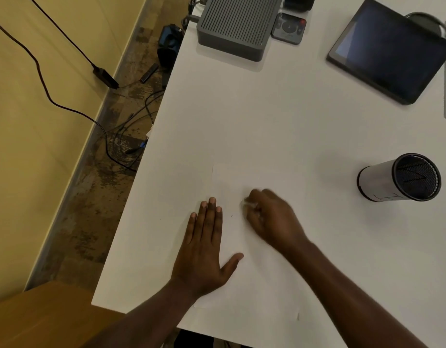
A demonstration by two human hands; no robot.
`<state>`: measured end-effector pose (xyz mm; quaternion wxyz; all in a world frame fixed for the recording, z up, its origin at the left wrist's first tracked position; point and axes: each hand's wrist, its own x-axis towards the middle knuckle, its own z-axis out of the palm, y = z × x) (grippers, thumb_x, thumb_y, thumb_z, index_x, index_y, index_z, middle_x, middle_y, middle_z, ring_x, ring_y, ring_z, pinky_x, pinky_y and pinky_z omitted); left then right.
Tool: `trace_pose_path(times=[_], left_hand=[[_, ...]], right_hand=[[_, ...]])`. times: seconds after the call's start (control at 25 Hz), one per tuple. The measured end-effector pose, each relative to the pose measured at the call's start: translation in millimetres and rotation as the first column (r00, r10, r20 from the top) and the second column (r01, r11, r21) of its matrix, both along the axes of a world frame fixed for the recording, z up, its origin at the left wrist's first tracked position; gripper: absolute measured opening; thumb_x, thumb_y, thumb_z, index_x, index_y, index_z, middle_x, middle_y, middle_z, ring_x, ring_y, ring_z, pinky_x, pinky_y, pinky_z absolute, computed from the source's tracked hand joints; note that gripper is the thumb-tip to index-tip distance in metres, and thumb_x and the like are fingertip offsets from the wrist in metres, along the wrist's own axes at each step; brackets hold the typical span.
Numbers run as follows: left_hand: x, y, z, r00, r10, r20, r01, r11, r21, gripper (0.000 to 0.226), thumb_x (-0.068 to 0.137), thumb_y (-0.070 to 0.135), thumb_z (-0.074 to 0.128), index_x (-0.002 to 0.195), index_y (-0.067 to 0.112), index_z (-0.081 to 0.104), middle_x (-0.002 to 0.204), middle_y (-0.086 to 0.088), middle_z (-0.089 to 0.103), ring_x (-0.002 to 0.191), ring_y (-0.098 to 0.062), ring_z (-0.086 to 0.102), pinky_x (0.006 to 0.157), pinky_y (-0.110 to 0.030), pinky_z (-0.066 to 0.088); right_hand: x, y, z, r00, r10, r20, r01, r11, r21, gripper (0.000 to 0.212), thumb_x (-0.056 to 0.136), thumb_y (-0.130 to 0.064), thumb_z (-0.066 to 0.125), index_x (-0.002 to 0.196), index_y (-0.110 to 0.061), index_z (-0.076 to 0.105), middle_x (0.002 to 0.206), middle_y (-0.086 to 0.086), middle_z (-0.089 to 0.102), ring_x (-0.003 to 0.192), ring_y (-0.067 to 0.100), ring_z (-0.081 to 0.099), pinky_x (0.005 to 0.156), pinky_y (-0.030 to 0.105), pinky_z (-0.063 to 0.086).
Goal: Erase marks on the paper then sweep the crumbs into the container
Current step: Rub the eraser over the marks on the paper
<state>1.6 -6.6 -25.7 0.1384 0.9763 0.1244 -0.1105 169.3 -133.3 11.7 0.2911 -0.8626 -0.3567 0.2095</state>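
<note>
— White desk [279, 116] fills most of the view, with a yellow wall [41, 121] and cables on the floor off its left edge. Why is the left hand [204, 249] spread flat like that?

— It lies palm down on the sheet of paper [242, 182], fingers straight and together, thumb out. I judge it is pinning the sheet so it does not slide or wrinkle under rubbing. Nothing is gripped in it

— And the right hand [272, 217]?

— Just right of the left hand, over the middle of the paper, curled into a loose fist and blurred. Something small and pale shows at its fingertips, likely an eraser, but I cannot tell for certain what it is, nor how firmly the fingers close on it

— Any marks left?

— One tiny dark fleck [232, 216] sits between the two hands; whether it is a pencil mark or a crumb is unclear. Otherwise the paper looks blank, its edges barely distinct from the desk

— Where do the crumbs go?

— A mesh pen cup [402, 178] lies on its side well to the right of the paper, mouth facing toward the right. Tipped like that, it could take crumbs swept along the desk, though its mouth points away from the sheet

— What else is on the desk?

— Far from the paper, at the back: a ribbed grey box [237, 26], a remote control [289, 27] and a dark tablet [390, 49]
</note>
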Motion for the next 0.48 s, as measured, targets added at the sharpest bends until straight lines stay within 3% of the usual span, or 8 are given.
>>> trace_pose_path(times=[0.12,0.32,0.4,0.48], left_hand=[[0.1,-0.2,-0.2,1.000,0.004,0.000,-0.004,1.000,0.003,0.103,0.095,0.072,0.038,0.161,0.000,0.005,0.172,-0.018,-0.004,0.160,-0.033,-0.002,0.127,-0.053,0.022],[-0.2,-0.3,-1.2,1.000,0.009,0.001,-0.009,1.000,-0.003,0.102,0.095,0.072,0.038,0.161,0.002,0.004,0.172,-0.017,-0.004,0.160,-0.032,-0.002,0.127,-0.051,0.018],[0.2,-0.4,-1.1,1.000,0.004,-0.002,-0.004,1.000,0.001,0.103,0.095,0.072,0.037,0.161,0.001,0.004,0.172,-0.018,-0.005,0.160,-0.033,-0.003,0.127,-0.052,0.020],[0.0,-0.7,-1.0,1.000,0.006,-0.007,-0.006,1.000,0.008,0.103,0.095,0.073,0.036,0.161,0.001,0.004,0.172,-0.018,-0.004,0.160,-0.033,-0.002,0.127,-0.053,0.021]], right_hand=[[33.0,8.3,-1.7,0.980,-0.196,0.043,0.195,0.981,0.014,0.009,0.089,-0.013,0.066,0.095,-0.015,0.059,0.084,0.001,0.060,0.070,0.018,0.054,0.061,0.027,0.039],[-6.6,5.1,4.7,0.997,0.071,-0.011,-0.071,0.997,0.013,0.014,0.091,-0.014,0.064,0.105,-0.014,0.063,0.089,0.001,0.060,0.072,0.016,0.056,0.062,0.027,0.047],[24.6,8.2,0.1,0.996,-0.073,0.042,0.072,0.997,0.003,0.011,0.089,-0.012,0.065,0.100,-0.014,0.062,0.086,0.001,0.059,0.071,0.018,0.055,0.060,0.021,0.040],[40.0,12.6,-1.0,0.985,-0.164,0.061,0.164,0.986,0.008,0.010,0.087,-0.011,0.066,0.096,-0.014,0.060,0.086,0.002,0.061,0.071,0.020,0.056,0.059,0.025,0.041]])
